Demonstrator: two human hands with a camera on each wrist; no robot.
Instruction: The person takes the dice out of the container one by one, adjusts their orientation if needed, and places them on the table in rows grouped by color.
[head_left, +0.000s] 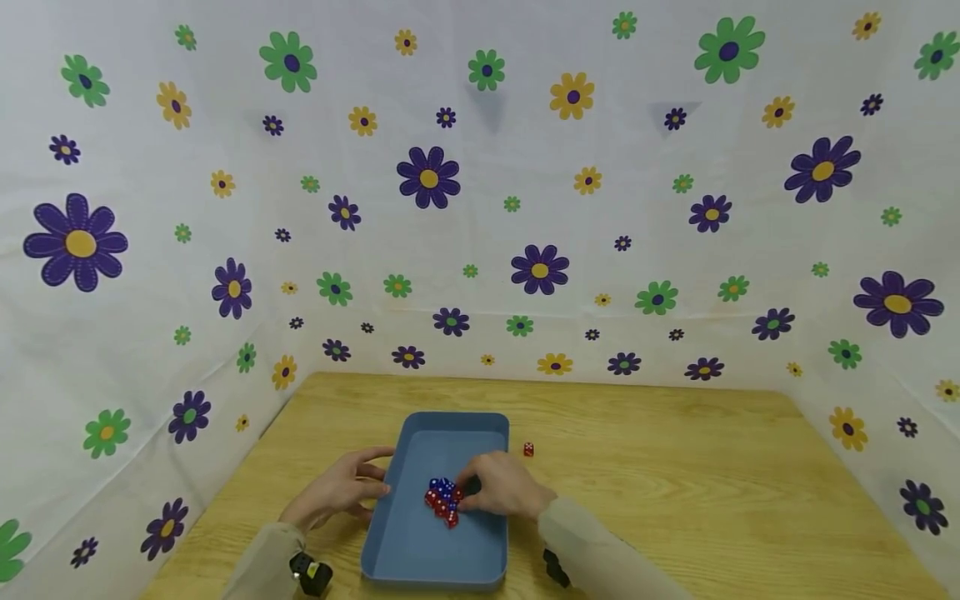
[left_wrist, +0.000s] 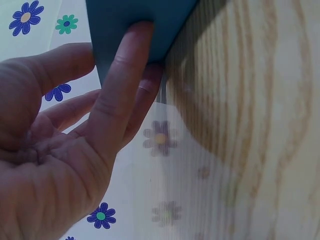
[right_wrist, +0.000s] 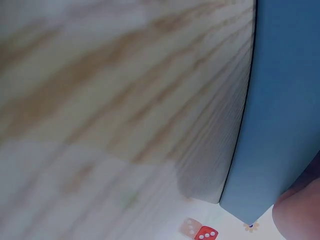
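A blue rectangular tray (head_left: 420, 554) stands on the table, with a small heap of red dice (head_left: 435, 500) and blue dice (head_left: 442, 485) on its floor. Reaching over the tray's right wall, my right hand (head_left: 504, 487) has its thumb and bent forefinger at the right side of the heap, around a red die there. I cannot tell whether they pinch it. On the other side, my left hand (head_left: 341, 490) has its fingers spread. One long fingertip (left_wrist: 139, 37) touches the tray's outer left wall in the left wrist view.
A single red die (head_left: 528, 449) lies on the wooden table (head_left: 675, 467), just outside the tray's right wall. White flower-printed cloth (head_left: 480, 225) surrounds the table at the back and both sides.
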